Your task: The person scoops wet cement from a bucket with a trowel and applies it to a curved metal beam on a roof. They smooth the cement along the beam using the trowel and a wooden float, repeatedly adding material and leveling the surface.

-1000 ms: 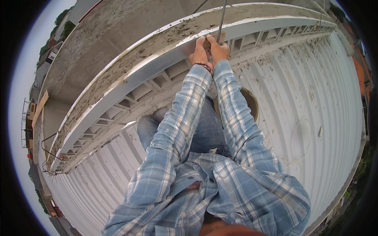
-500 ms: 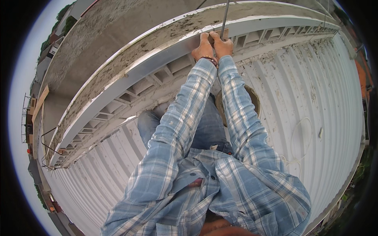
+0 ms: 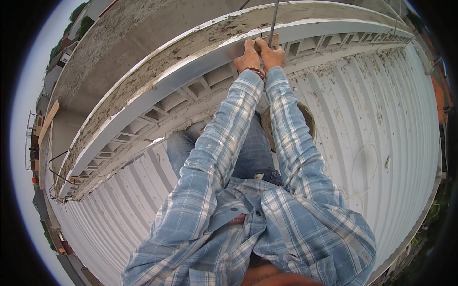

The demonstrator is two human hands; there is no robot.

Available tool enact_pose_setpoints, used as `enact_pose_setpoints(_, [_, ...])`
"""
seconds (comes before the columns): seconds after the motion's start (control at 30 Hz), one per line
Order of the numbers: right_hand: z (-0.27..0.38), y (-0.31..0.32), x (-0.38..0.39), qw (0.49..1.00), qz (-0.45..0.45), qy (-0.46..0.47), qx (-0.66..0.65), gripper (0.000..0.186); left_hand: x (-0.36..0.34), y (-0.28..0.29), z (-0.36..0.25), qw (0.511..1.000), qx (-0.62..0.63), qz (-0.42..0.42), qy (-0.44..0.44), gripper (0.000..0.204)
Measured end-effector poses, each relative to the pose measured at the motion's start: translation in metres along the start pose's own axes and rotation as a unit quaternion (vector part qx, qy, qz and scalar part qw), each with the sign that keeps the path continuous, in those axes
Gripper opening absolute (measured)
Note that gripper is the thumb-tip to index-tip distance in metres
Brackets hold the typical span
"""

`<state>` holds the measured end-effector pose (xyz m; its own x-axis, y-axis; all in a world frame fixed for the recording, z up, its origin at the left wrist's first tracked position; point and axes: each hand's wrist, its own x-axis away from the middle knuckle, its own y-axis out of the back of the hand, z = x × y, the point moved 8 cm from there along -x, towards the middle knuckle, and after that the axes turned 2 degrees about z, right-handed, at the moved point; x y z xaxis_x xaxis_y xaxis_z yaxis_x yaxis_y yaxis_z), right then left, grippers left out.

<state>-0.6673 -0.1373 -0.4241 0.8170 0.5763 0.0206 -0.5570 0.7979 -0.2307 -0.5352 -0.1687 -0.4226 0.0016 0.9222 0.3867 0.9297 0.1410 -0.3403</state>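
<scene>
Roofing (image 3: 400, 105) spreads wide below the board edge (image 3: 210, 62), where left hand (image 3: 247, 57) and right hand (image 3: 272, 56) curl, grasp unclear.

Location: outdoors, evidently a building site at roof level. Evidence: pale ribbed roof sheeting (image 3: 405, 119) underfoot, spattered with debris; a rough cement-faced wall (image 3: 133, 33); a mortar-smeared ledge (image 3: 191, 50) fronted by a long grey bar (image 3: 205, 64); a dirty bucket (image 3: 306, 120). Open sky (image 3: 26, 90), treetops (image 3: 85, 28) and an orange roof (image 3: 437, 95) visible toward the rim of the view.
</scene>
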Motion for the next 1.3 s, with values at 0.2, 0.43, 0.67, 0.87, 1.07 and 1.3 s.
enact_pose_setpoints(0.2, [0.003, 0.004, 0.004, 1.000, 0.004, 0.000, -0.007, 0.061, 0.011, -0.005, 0.001, 0.999, 0.034, 0.033, 0.005, 0.072])
enact_pose_setpoints(0.43, [0.005, 0.004, 0.003, 1.000, 0.001, 0.018, -0.017, 0.050, 0.012, -0.002, 0.002, 1.000, 0.026, -0.005, 0.004, 0.064])
enact_pose_setpoints(0.67, [0.016, -0.007, 0.021, 0.999, 0.023, -0.005, -0.049, 0.055, -0.010, 0.012, 0.006, 0.998, 0.007, -0.053, -0.013, 0.048])
enact_pose_setpoints(0.87, [0.013, 0.002, 0.012, 1.000, 0.007, 0.007, -0.018, 0.053, 0.010, 0.002, -0.004, 0.998, 0.034, -0.024, -0.044, 0.045])
enact_pose_setpoints(1.07, [0.021, 0.006, 0.012, 0.999, 0.010, 0.043, -0.020, 0.055, 0.020, -0.001, -0.005, 0.999, 0.050, -0.004, -0.021, 0.048])
enact_pose_setpoints(1.3, [0.020, -0.003, 0.018, 0.996, 0.040, 0.011, -0.079, 0.049, 0.003, 0.004, 0.005, 0.998, 0.054, -0.028, -0.024, 0.053])
